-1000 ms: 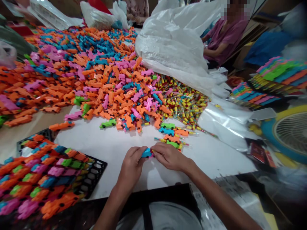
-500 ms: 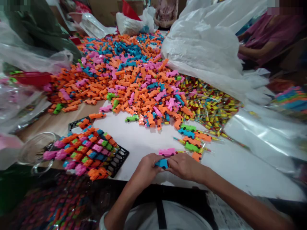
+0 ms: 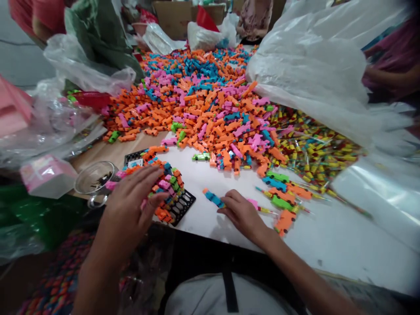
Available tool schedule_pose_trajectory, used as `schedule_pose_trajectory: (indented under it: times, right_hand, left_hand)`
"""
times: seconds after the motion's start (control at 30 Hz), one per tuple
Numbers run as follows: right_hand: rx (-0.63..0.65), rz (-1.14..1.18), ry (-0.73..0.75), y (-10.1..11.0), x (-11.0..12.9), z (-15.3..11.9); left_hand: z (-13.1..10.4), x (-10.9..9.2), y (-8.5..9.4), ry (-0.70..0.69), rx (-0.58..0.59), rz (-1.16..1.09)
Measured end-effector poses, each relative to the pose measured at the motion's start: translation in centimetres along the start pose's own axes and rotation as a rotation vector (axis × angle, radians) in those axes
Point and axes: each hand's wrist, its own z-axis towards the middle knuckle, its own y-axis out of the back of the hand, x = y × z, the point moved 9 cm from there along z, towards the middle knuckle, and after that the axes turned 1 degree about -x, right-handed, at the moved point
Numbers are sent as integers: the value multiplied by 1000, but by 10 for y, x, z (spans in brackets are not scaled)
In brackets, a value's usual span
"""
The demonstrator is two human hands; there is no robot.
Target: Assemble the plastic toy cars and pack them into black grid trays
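Observation:
My left hand point(image 3: 131, 205) hovers over the black rack point(image 3: 185, 205) of small toy cars, its fingers spread and nothing seen in them. Between the fingertips of my right hand point(image 3: 241, 212) is a blue toy car point(image 3: 214, 197) with an orange end, held above the white table surface. A pink toy car point(image 3: 252, 203) with a yellow tube lies partly behind my right hand. Beyond it are green, blue and orange cars, among them a green one point(image 3: 282, 202) and an orange one point(image 3: 285, 222).
A large heap of toy cars point(image 3: 210, 109) covers the table's middle. Yellow tubes point(image 3: 305, 148) are piled right, beside a big plastic bag point(image 3: 305, 65). A clear cup point(image 3: 95, 177) and a pink-and-white box point(image 3: 47, 175) stand left. People sit or stand around the table.
My left hand has let go of the blue car and moved left over the rack, fingers opening. My right hand still holds the car, now shifted leftward. The view has turned left.

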Motion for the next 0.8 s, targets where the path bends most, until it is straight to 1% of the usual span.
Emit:
schedule_pose_trajectory:
  times: [0.03,0.07,0.1,0.13,0.17,0.23,0.3,0.37,0.47,0.53,0.6,0.67,0.73,0.8]
  right_hand:
    - [3,153,-18,-12,5,6]
    - [13,291,-27,-26,12,12]
    - [25,414,-35,-42,18,18]
    - [41,520,-47,-58,24,24]
    - [63,612,-64,-75,28,29]
    - [129,755,-117,-104,33,38]
    - [185,792,-151,-120,33,43]
    - [205,707,-110,-120,35,47]
    - [186,502,58,-104,41,47]
    - [157,410,124,-95,39,43]
    - [109,331,127,-86,29,38]
    - [89,265,115,-80,16,33]
    - [116,214,119,-76,8,30]
    - [173,170,142,-76,5,30]
  left_hand:
    - [7,16,-3,13,50,49]
    - [12,31,-11,28,126,85]
    - [17,44,-20,44,184,125]
    - [20,52,-28,46,224,160]
    - [22,56,-35,42,244,195]
    - [23,56,-42,16,233,249]
    - [21,52,-43,1,206,271]
    - [19,47,-42,-5,188,268]
    - [19,40,-42,-18,158,254]
    - [24,33,-46,-29,140,243]
    - [32,22,-53,-50,139,223]
    - [42,8,-63,-81,147,201]
    - [52,-5,-71,-118,147,185]
    - [60,-14,-78,-157,146,175]
